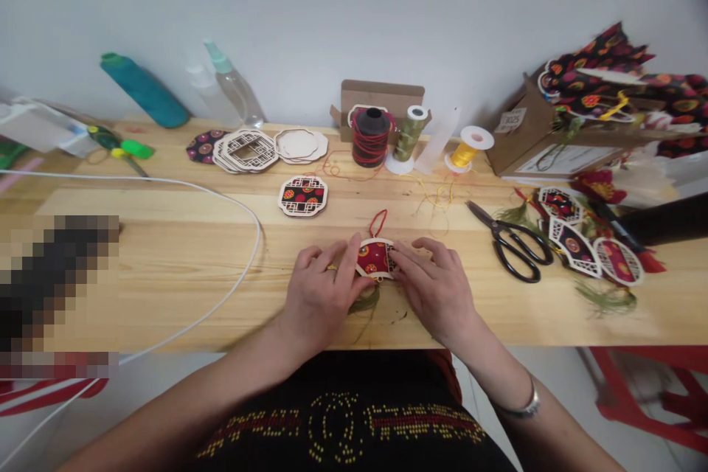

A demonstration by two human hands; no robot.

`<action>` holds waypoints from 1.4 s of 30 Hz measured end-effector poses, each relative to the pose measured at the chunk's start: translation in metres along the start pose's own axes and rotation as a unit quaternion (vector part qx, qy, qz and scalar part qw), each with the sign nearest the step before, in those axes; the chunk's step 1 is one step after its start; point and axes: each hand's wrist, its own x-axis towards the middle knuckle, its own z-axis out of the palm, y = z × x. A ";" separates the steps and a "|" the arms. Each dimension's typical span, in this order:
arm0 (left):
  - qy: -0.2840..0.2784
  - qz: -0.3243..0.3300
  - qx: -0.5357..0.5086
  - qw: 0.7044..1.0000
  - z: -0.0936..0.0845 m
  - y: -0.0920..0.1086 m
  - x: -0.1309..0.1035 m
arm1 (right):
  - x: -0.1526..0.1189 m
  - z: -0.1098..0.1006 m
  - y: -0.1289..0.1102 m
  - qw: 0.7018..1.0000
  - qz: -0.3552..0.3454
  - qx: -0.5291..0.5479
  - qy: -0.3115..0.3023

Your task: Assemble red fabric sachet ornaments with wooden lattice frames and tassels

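Note:
Between my two hands, near the table's front edge, lies a fan-shaped pendant [375,257] with a pale wooden frame and red patterned fabric. A red cord loop [378,223] sticks up from its top, and a green tassel [365,300] hangs from its lower side, partly under my left hand. My left hand [324,287] closes its thumb and fingers on the pendant's left end. My right hand [434,284] rests its fingers, bent and close together, on the right end. Behind them lies a square-ish framed fabric piece [302,197] flat on the wood.
Black-handled scissors [514,240] and finished pendants [575,245] lie to the right. Thread spools [370,136] stand at the back beside wooden frames [246,151]. A cardboard box [520,125] holds fabric. A white cable [257,228] curves across the left side.

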 end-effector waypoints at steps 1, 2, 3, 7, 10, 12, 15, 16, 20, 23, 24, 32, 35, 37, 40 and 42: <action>0.000 -0.001 -0.003 1.000 0.000 0.000 0.000 | 0.000 0.000 0.000 1.000 0.002 0.002 0.001; 0.000 -0.001 -0.006 1.000 0.000 0.000 0.000 | 0.000 0.000 0.000 1.000 0.005 0.005 0.002; -0.002 0.001 -0.009 1.000 0.000 0.000 0.000 | 0.000 0.000 0.000 1.000 0.009 0.010 0.003; -0.007 0.014 -0.025 1.000 -0.001 -0.001 0.001 | -0.001 -0.001 0.000 1.000 0.015 0.020 -0.002; -0.009 0.003 -0.032 0.999 -0.001 -0.003 0.002 | -0.001 -0.001 0.000 1.000 0.012 0.015 -0.007; -0.018 0.000 -0.036 0.999 -0.001 -0.004 0.002 | -0.001 -0.002 -0.001 1.000 0.013 0.017 -0.010; -0.042 -0.002 -0.050 0.998 0.000 -0.005 0.000 | 0.001 -0.003 -0.001 1.000 0.014 0.022 -0.011; -0.047 -0.003 -0.055 0.997 0.000 -0.006 0.000 | 0.001 -0.004 -0.002 1.000 0.013 0.024 -0.012; -0.040 -0.025 -0.078 0.996 0.000 -0.005 0.000 | 0.005 -0.005 -0.002 0.999 0.012 0.034 -0.026; -0.058 -0.061 -0.078 0.993 -0.001 -0.004 0.003 | 0.009 -0.006 -0.002 0.998 0.014 0.040 -0.050; -0.073 -0.071 -0.076 0.992 -0.001 -0.004 0.004 | 0.010 -0.006 -0.002 0.997 0.016 0.042 -0.061; -0.145 -0.086 -0.067 0.983 -0.004 -0.002 0.007 | 0.016 -0.006 -0.001 0.989 0.032 0.048 -0.139; -0.160 -0.080 -0.060 0.982 -0.007 -0.002 0.008 | 0.017 -0.007 0.000 0.988 0.023 0.036 -0.150; -0.171 -0.073 -0.054 0.981 -0.007 -0.002 0.009 | 0.018 -0.008 0.000 0.988 0.013 0.021 -0.154; -0.177 -0.066 -0.044 0.981 -0.006 -0.001 0.008 | 0.020 -0.009 -0.001 0.987 0.003 -0.001 -0.163; -0.174 -0.063 -0.041 0.982 -0.006 -0.002 0.008 | 0.021 -0.011 -0.001 0.985 0.001 -0.009 -0.172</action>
